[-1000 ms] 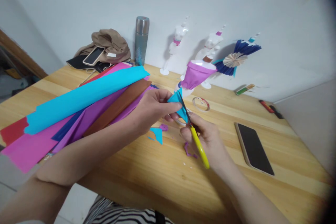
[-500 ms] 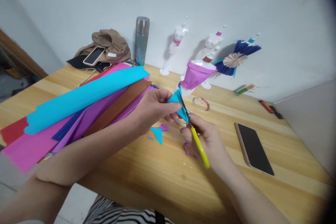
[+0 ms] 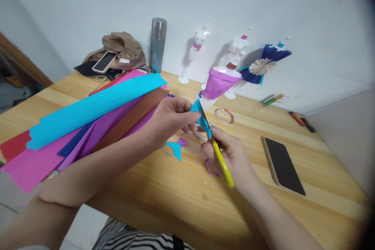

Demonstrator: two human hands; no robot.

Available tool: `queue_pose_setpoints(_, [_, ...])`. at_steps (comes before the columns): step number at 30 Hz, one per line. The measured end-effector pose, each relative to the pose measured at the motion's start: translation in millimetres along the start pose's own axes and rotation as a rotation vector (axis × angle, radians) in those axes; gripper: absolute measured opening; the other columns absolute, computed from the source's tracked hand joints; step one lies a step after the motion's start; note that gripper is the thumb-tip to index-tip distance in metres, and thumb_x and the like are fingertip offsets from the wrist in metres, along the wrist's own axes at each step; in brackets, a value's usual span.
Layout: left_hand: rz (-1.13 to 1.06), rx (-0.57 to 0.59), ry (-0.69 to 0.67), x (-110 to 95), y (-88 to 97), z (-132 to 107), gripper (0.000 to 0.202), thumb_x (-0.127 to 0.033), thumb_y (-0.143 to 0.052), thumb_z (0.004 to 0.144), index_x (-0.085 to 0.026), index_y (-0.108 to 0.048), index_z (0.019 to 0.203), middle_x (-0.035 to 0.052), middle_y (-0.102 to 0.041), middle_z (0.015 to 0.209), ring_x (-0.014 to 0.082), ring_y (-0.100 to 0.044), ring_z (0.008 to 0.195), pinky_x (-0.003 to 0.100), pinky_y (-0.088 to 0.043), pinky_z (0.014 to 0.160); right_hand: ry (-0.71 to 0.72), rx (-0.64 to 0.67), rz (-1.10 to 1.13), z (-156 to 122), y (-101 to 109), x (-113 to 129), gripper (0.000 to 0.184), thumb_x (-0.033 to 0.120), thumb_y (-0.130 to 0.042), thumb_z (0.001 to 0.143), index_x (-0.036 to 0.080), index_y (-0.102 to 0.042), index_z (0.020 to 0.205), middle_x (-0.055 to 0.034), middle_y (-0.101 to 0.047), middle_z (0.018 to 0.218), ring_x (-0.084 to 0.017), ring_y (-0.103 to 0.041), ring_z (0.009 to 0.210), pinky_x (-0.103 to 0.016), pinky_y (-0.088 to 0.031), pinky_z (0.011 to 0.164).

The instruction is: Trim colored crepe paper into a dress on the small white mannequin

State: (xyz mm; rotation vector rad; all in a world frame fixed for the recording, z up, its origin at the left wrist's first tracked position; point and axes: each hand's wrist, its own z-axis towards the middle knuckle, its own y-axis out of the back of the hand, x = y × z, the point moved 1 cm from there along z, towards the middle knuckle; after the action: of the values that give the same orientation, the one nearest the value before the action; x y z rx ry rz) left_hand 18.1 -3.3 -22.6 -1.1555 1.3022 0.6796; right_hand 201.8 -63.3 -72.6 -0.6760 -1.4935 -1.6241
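Observation:
My left hand (image 3: pixel 169 120) pinches a small folded piece of light-blue paper (image 3: pixel 200 116) above the wooden table (image 3: pixel 164 187). My right hand (image 3: pixel 231 157) grips yellow-handled scissors (image 3: pixel 218 152), whose blades lie against the paper's right edge. Below the hands, a light-blue offcut (image 3: pixel 175 149) and small purple scraps (image 3: pixel 211 167) rest on the tabletop.
Long sheets of coloured paper (image 3: pixel 88 119) fan out on the left. A phone (image 3: pixel 283 165) lies at the right, a tape roll (image 3: pixel 224 115) behind my hands. White figures, one in a purple skirt (image 3: pixel 218 83), a flask (image 3: pixel 158 45), a bag with a second phone (image 3: pixel 104 61) line the wall.
The blue paper has turned slightly in my left hand and shows narrower. The scissors stay against it; the rest has not moved.

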Motion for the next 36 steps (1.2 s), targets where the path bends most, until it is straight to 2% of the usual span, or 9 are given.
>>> queue_pose_setpoints(9, [-0.027, 0.021, -0.005, 0.3, 0.9, 0.4, 0.024, -0.009, -0.072, 0.081, -0.016, -0.061, 0.061, -0.0007, -0.068, 0.055, 0.0107, -0.070, 0.055, 0.018, -0.049, 0.056, -0.018, 0.017, 0.057, 2.4, 0.2, 8.7, 0.030, 0.057, -0.068, 0.094, 0.028, -0.071, 0.093, 0.0001, -0.050, 0.069, -0.021, -0.050, 0.061, -0.034, -0.045, 0.054])
queue_pose_setpoints(13, [-0.019, 0.016, 0.008, 0.1, 0.6, 1.1, 0.024, -0.008, -0.071, 0.081, -0.016, -0.061, 0.061, -0.0009, -0.068, 0.055, 0.0099, -0.068, 0.054, 0.019, -0.051, 0.056, -0.007, 0.002, 0.034, 2.3, 0.5, 6.7, 0.036, 0.061, -0.069, 0.093, 0.025, -0.068, 0.084, 0.0010, -0.049, 0.067, -0.017, -0.043, 0.057, -0.032, -0.039, 0.052])
queue_pose_setpoints(16, [-0.018, 0.023, 0.003, 1.3, 1.1, 1.8, 0.023, -0.009, -0.072, 0.081, -0.016, -0.061, 0.062, -0.0006, -0.069, 0.057, 0.0103, -0.069, 0.056, 0.019, -0.052, 0.057, -0.017, 0.018, 0.037, 1.8, 0.3, 4.0, 0.041, 0.062, -0.068, 0.094, 0.024, -0.066, 0.080, 0.0009, -0.049, 0.066, -0.017, -0.045, 0.056, -0.031, -0.038, 0.051])
queue_pose_setpoints(23, [-0.018, 0.025, -0.005, 0.9, 1.2, 2.3, 0.022, -0.010, -0.071, 0.080, -0.016, -0.061, 0.062, -0.0005, -0.069, 0.056, 0.0097, -0.068, 0.055, 0.019, -0.052, 0.058, -0.002, 0.021, 0.067, 1.3, -0.1, 3.6, 0.039, 0.063, -0.069, 0.094, 0.026, -0.066, 0.084, 0.0014, -0.048, 0.066, -0.018, -0.046, 0.056, -0.031, -0.039, 0.049])
queue_pose_setpoints(29, [0.029, 0.008, 0.013, -2.0, 0.9, 1.6, 0.024, -0.008, -0.070, 0.081, -0.016, -0.061, 0.061, -0.0006, -0.069, 0.056, 0.0096, -0.067, 0.054, 0.019, -0.052, 0.057, 0.003, 0.014, 0.063, -0.4, -2.2, -4.9, 0.032, 0.056, -0.067, 0.097, 0.025, -0.069, 0.089, 0.0032, -0.044, 0.064, -0.017, -0.046, 0.055, -0.030, -0.040, 0.049])
queue_pose_setpoints(36, [0.042, 0.050, 0.007, -1.6, -1.3, 2.5, 0.023, -0.007, -0.070, 0.079, -0.016, -0.062, 0.059, -0.0009, -0.068, 0.054, 0.0087, -0.064, 0.052, 0.019, -0.052, 0.055, 0.005, 0.015, 0.049, -0.6, -0.7, -10.1, 0.023, 0.047, -0.070, 0.095, 0.025, -0.072, 0.100, 0.0032, -0.049, 0.067, -0.016, -0.048, 0.055, -0.029, -0.043, 0.050])
